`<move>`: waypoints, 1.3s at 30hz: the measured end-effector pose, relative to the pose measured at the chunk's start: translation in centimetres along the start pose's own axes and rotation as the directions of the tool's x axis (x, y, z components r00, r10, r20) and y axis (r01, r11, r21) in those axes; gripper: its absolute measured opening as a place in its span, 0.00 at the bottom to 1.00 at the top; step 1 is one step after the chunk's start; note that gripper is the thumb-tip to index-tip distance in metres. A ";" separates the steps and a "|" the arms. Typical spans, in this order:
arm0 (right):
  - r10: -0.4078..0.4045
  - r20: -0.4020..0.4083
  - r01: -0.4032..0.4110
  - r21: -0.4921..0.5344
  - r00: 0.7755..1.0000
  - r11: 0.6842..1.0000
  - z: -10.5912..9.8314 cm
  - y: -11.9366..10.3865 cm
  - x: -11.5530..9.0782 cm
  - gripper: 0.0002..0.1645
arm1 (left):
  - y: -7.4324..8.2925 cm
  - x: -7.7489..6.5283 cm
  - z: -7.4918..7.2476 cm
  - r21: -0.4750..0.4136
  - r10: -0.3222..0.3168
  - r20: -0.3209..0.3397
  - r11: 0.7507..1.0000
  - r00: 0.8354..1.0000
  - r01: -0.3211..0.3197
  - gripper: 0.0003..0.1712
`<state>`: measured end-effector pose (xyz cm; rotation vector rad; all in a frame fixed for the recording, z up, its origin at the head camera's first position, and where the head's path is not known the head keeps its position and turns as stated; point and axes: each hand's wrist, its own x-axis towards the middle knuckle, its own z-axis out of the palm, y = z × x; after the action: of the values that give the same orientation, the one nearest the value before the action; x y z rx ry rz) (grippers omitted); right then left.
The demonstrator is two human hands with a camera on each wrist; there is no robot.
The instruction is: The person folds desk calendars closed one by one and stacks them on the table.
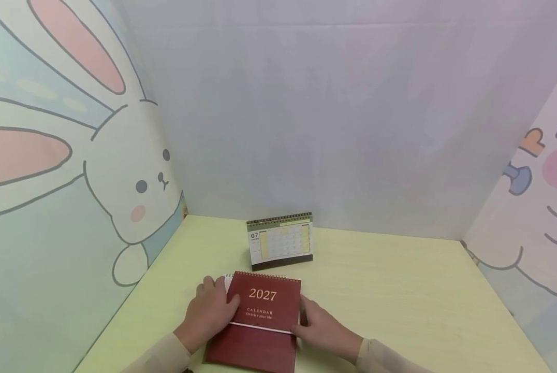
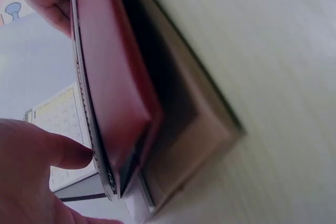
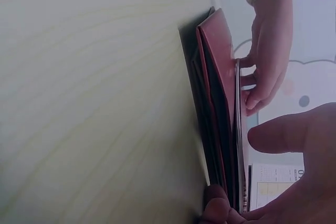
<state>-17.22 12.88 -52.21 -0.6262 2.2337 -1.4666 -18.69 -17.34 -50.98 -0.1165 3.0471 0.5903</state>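
Note:
A dark red 2027 desk calendar [image 1: 265,295] with a top spiral lies face up near the front of the table. A white corner and spiral of another calendar [image 1: 229,280] show from beneath its upper left corner. My left hand [image 1: 210,308] holds the left edge, thumb on the red cover and fingers at the upper left corner. On the opposite side, my right hand [image 1: 327,329] grips the right edge with its thumb near the cover's lower corner. In the left wrist view, a brown cardboard base [image 2: 197,145] shows below the red panel.
Behind the red calendar, a second desk calendar [image 1: 280,243] stands upright, showing a 07 page. The pale yellow table [image 1: 399,290] meets a plain back wall [image 1: 330,129], with cartoon-printed panels on the left and right.

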 end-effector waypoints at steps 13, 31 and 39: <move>0.078 -0.003 -0.078 0.015 0.997 0.997 0.2 -0.3 0.0 0.46 | -0.8 0.5 0.0 -0.131 -0.011 0.080 0.991 0.997 0.022 0.39; 0.078 -0.044 -0.083 -0.133 0.996 0.988 1.3 -1.0 1.0 0.50 | -0.5 0.9 0.5 -0.198 -0.019 0.120 0.979 0.993 0.043 0.39; 0.089 -0.047 -0.093 -0.096 0.995 0.991 1.1 -0.5 1.4 0.49 | -0.8 0.9 0.5 -0.184 -0.012 0.092 0.983 0.996 0.029 0.42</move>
<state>-17.71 11.07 -52.23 -0.5201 2.3457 -1.3451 -19.55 -17.96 -51.81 -0.1229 2.8946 0.8517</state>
